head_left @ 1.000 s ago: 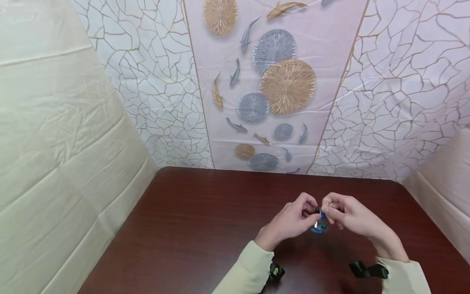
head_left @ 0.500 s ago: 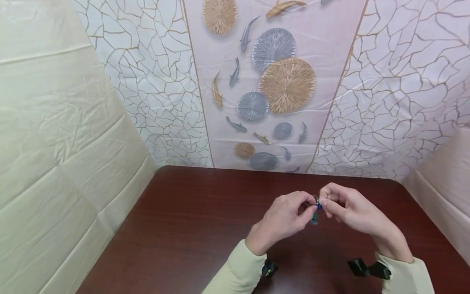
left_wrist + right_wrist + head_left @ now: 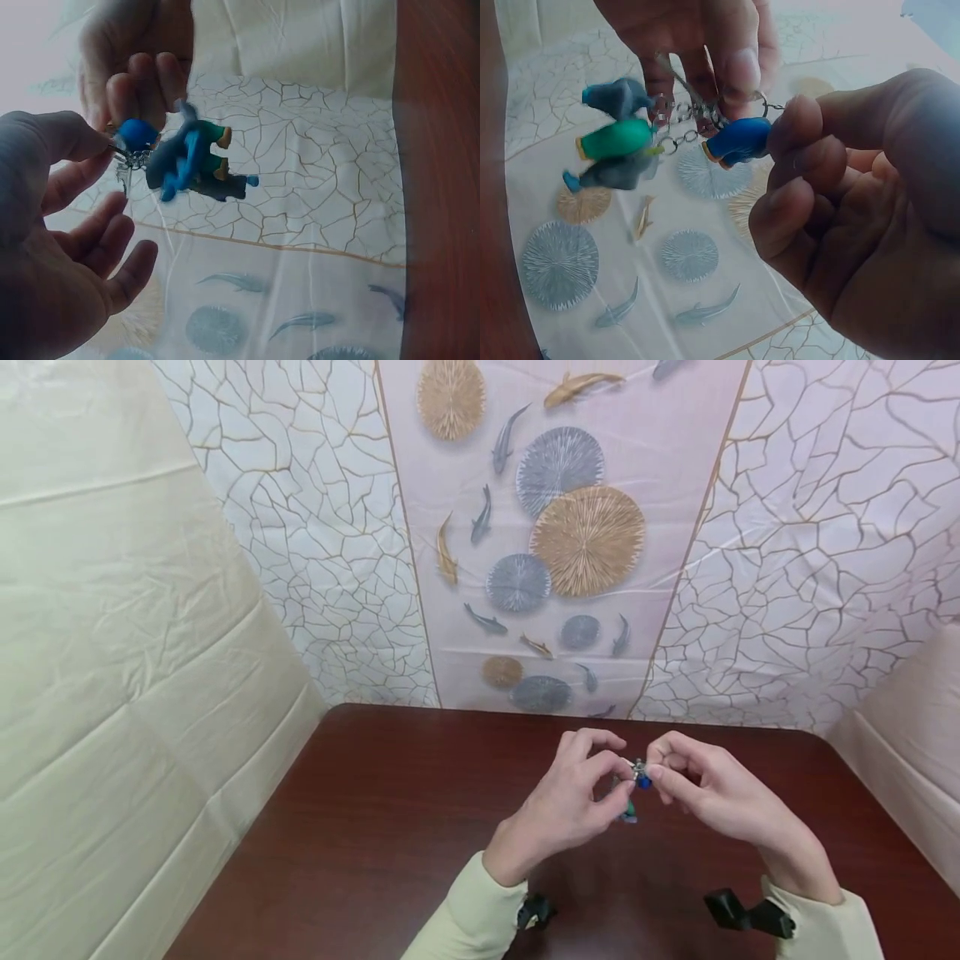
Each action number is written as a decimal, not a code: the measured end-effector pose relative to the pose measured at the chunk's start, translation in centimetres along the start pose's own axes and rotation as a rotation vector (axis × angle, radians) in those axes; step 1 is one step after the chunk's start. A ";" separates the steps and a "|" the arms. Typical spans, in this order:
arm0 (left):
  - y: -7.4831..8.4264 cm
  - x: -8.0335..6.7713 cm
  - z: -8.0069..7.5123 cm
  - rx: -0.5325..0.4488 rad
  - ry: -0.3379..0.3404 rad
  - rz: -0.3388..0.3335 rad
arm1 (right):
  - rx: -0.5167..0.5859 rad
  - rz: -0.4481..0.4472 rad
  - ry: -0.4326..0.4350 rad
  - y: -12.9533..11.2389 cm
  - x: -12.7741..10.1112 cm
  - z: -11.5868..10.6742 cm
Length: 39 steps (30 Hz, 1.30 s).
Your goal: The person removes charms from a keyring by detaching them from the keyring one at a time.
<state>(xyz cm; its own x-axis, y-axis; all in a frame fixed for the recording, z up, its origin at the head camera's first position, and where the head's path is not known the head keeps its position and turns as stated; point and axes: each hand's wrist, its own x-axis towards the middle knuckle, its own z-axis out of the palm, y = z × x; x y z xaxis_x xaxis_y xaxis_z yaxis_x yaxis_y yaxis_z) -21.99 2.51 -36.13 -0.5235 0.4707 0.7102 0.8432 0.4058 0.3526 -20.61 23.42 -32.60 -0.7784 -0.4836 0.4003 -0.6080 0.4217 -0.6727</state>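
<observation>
— Above the desk (image 3: 390,827), just in front of its far edge, we have the keychain (image 3: 636,785) held in the air between both hands. How are we gripping it?

— Our left hand (image 3: 570,802) pinches the metal ring end with thumb and forefinger, other fingers loose. Our right hand (image 3: 708,797) pinches the blue charm (image 3: 739,140) between thumb and fingertips, the rest curled.

— What would make this go well, do we think?

— We'd say keep both pinches close to the ring, so the chain links (image 3: 676,126) stay taut and the small parts don't twist.

— And which way does it lie?

— The ring-to-charm line runs roughly level between our hands; the green and grey figure (image 3: 196,159) dangles below, toward the desk, swinging free.
</observation>
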 end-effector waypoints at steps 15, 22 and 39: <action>-0.7 -1.2 -2.4 -0.170 -0.150 -0.050 | -0.088 -0.103 0.051 -1.1 0.0 1.7; -0.8 -1.6 -3.4 -0.127 -0.067 0.063 | -0.017 -0.089 0.089 -1.8 0.2 2.9; -0.5 -1.8 -5.3 -0.242 -0.039 -0.032 | 0.032 -0.016 0.169 -2.6 1.2 4.8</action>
<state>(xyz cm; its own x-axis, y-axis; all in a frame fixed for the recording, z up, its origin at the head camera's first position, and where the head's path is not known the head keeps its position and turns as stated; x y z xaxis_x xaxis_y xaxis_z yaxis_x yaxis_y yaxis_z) -20.82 -2.71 -34.32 -0.5509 0.4919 0.6741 0.8283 0.2240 0.5135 -19.19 18.03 -33.36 -0.7853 -0.3528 0.5087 -0.6176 0.3890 -0.6835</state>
